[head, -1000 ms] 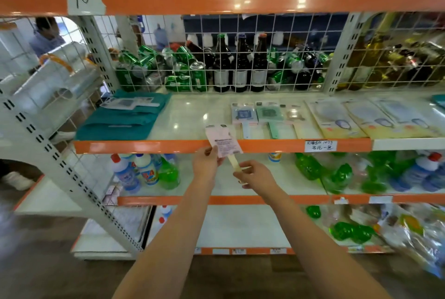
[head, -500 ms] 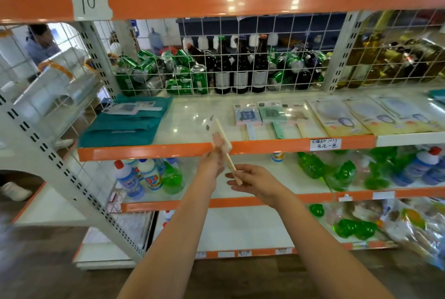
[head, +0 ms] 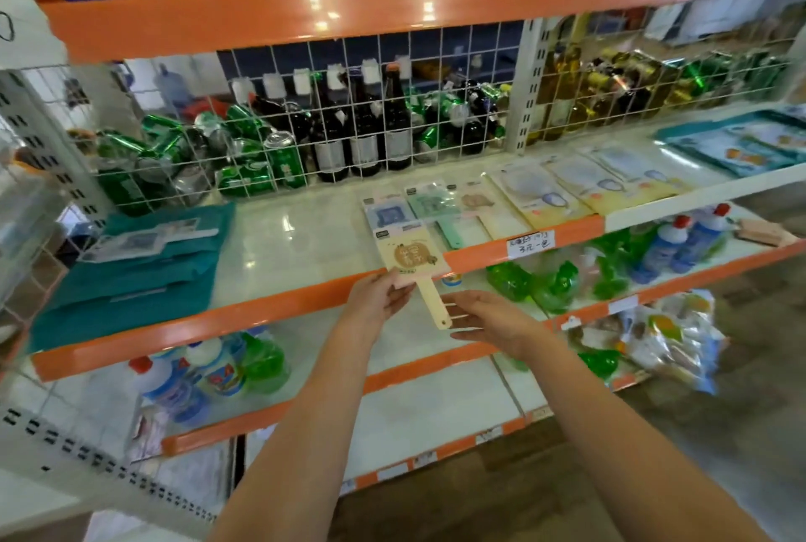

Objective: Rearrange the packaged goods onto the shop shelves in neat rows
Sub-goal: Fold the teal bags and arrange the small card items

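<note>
My left hand (head: 378,296) pinches the lower edge of a packaged paddle-shaped item (head: 412,255) with a cream card and a pale wooden handle, face up over the front lip of the middle shelf (head: 279,245). My right hand (head: 488,319) hovers with relaxed fingers just right of the handle's end, not gripping it. On the shelf behind lie a blue packaged paddle (head: 386,214), a green one (head: 434,210) and a beige one (head: 477,205) side by side.
A teal cloth stack (head: 131,271) with a packaged item on it fills the shelf's left. Flat yellow packs (head: 562,188) lie to the right. Cans and dark bottles (head: 362,136) stand behind a wire grid. Detergent bottles (head: 205,371) sit on the shelf below.
The pack has turned from edge-on to face up and moved forward-right toward the row of paddles. My view swung left and closer. My right hand has come off the handle.
</note>
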